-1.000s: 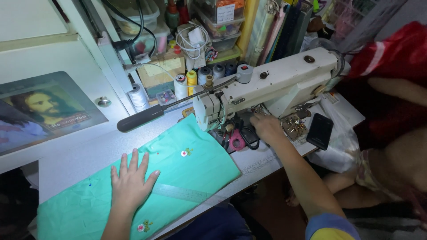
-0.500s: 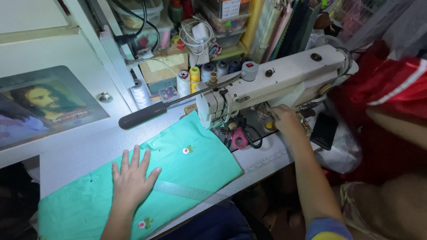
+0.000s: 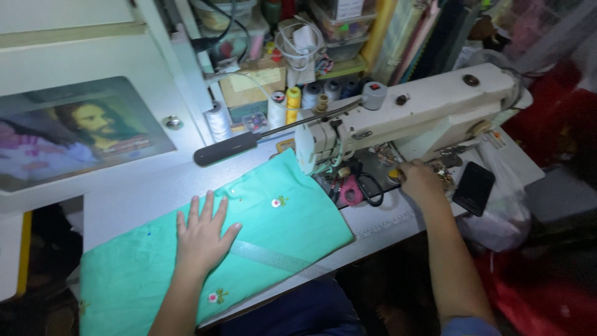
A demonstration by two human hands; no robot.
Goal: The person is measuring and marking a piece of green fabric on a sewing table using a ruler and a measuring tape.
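Pressing flat on the green cloth, the left hand lies palm down with fingers spread wide, holding nothing, just weighting the fabric. Cloth covers the near left part of the white table; its far corner reaches up to the needle end of the sewing machine. Small embroidered flowers dot the cloth. A clear ruler lies across the cloth just to the right of the left hand, near but not under the fingers.

Right hand rests on the machine bed under the arm of the machine, fingers curled down among small metal bits; whether it pinches anything, cannot tell, as the fingertips are hidden. Black-handled scissors and a pink tool lie just to its left. A black phone sits just to its right, on a white plastic bag.

Containers: open shelf behind the machine holds thread spools, one yellow spool upright, one white spool beside it to the left, others dark. A clear plastic box above holds mixed small items, contents too blurred to sort. A coiled white cable sits beside it.

A framed picture lies on the cabinet at left. A black-tipped lamp arm reaches over the table toward the cloth.
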